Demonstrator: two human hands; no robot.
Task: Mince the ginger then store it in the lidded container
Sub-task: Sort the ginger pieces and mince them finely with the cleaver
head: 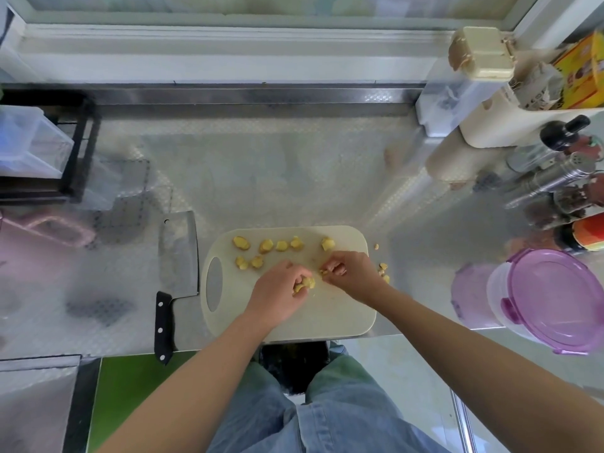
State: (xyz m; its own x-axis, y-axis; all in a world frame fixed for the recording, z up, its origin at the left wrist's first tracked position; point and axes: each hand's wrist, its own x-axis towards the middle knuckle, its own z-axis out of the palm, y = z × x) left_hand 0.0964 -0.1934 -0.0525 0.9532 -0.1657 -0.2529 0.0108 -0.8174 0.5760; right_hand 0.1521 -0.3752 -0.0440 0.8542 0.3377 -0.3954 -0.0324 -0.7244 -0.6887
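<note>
Head view: left hand [277,284] is gripping a yellow ginger chunk [305,284] on the cream plastic cutting board [294,318]; right hand [351,273] is pinching small ginger bits [324,273] just beside. Purple-lidded clear container [552,299] is standing closed, well apart, right. Steel cleaver [178,256] is lying left of board.

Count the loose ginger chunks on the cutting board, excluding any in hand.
7 ginger chunks: five in a row along the board's far edge, two nearer its handle hole. Small bits lie off the right edge; more may hide under the left hand and right hand.
</note>
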